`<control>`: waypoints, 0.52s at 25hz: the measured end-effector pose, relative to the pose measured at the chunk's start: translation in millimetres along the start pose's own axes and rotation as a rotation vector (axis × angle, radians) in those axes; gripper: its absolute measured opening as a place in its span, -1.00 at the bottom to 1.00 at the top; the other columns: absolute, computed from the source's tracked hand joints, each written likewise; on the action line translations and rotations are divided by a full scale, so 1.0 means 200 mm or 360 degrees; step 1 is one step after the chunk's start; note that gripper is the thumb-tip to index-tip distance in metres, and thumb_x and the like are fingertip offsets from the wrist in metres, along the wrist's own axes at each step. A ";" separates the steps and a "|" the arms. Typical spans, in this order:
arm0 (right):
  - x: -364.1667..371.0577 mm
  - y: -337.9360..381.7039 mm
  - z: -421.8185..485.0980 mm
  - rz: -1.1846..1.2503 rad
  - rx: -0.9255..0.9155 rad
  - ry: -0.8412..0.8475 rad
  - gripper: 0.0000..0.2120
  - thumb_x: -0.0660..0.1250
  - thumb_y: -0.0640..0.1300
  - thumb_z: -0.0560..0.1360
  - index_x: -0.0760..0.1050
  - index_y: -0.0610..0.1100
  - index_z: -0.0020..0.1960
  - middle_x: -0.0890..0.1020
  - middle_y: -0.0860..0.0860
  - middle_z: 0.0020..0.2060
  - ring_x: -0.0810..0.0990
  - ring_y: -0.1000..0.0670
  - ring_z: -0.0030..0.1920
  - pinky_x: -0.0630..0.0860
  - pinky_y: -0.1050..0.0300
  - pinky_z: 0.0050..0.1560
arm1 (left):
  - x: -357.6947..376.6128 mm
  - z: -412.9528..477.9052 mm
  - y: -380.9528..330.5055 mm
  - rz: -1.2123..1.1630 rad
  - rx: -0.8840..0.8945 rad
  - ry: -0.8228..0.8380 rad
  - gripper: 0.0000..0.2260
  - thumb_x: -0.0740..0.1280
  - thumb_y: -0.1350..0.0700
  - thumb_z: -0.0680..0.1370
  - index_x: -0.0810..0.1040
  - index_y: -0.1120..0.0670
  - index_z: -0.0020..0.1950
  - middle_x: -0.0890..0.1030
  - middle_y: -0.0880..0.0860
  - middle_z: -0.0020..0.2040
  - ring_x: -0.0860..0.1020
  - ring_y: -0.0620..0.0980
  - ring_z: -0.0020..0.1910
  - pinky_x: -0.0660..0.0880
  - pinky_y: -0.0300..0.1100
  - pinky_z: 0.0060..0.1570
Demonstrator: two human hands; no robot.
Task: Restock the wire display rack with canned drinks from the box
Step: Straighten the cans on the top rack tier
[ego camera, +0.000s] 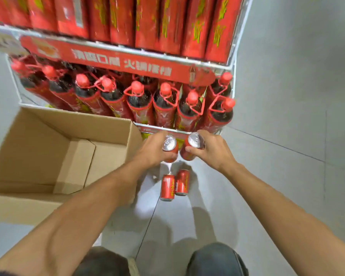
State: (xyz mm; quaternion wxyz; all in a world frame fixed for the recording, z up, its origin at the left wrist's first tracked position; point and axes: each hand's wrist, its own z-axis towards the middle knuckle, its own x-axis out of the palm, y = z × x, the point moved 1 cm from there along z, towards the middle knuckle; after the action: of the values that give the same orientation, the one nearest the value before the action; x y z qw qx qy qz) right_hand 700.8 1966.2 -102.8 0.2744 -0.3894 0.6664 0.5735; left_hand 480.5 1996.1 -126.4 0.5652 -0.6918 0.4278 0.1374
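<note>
We are holding one red can per hand, approx. level w/ the front rail of the wire display rack (pixel 230 62): the left hand (pixel 153 150) is wrapping the can (pixel 170 145) around its side wall, and the right hand (pixel 213 150) is clamping the second can (pixel 194 144) the same way, both lids facing up, the two cans just beside each other. Two more cans (pixel 174 184) are lying on the floor (pixel 287 176) below the hands, touching side by side. The box (pixel 48 140) is sitting open to the left, next to the rack; the part we see inside is showing no cans. Handling notes: we are judging the cans rigid, full and fairly heavy for their size, w/ smooth, possibly slippery walls that could dent if dropped. Grip pt.: mid-body, fingers around the cylinder, not the rim. Bottles (pixel 163 100) are filling the tier above the hands, so the target slot is prob. lower, out of view.
</note>
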 end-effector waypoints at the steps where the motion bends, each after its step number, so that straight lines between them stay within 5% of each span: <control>1: -0.19 0.15 -0.04 -0.0018 -0.0038 -0.0018 -0.63 0.49 0.23 0.43 0.53 0.01 0.06 0.56 0.12 -0.23 0.54 -0.05 -0.19 0.35 0.08 -0.23 | -0.19 -0.08 -0.15 0.0008 0.0035 0.0018 -0.48 0.61 -0.08 0.27 0.53 0.09 0.10 0.66 0.05 -0.03 0.61 0.08 -0.03 0.55 0.02 -0.04; 7: -1.65 1.30 -0.27 -0.0172 -0.0241 -0.0099 -0.57 0.44 0.35 0.42 0.52 -0.01 -0.07 0.49 0.12 -0.39 0.50 -0.05 -0.29 0.28 0.05 -0.32 | -1.67 -0.57 -1.26 0.0267 0.0250 -0.0037 -0.48 0.56 -0.24 0.21 0.56 0.09 -0.05 0.64 0.04 -0.16 0.60 0.12 -0.11 0.53 0.05 -0.14; 10: -2.27 1.77 -0.30 -0.0252 -0.0384 -0.0267 -0.41 0.37 0.51 0.35 0.38 -0.03 -0.22 0.44 0.04 -0.44 0.43 -0.07 -0.36 0.34 -0.05 -0.35 | -2.30 -0.77 -1.77 0.0329 0.0333 -0.0143 -0.52 0.62 -0.21 0.25 0.50 0.09 -0.18 0.52 -0.03 -0.28 0.50 0.05 -0.22 0.34 -0.09 -0.36; 13: -2.81 2.20 -0.33 -0.0214 -0.0545 -0.0476 -0.37 0.33 0.54 0.33 0.43 -0.07 -0.25 0.43 0.02 -0.45 0.40 -0.04 -0.40 0.39 -0.12 -0.31 | -2.88 -0.96 -2.17 0.0338 0.0364 -0.0295 -0.51 0.63 -0.22 0.27 0.56 0.12 -0.12 0.53 0.01 -0.24 0.46 0.03 -0.25 0.31 -0.09 -0.34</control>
State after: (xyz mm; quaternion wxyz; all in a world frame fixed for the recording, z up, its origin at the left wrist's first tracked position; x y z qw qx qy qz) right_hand 646.1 2033.9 608.8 0.3376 -0.3846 0.4838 0.7100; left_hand 405.9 2072.1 611.9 0.6595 -0.5583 0.4575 0.2099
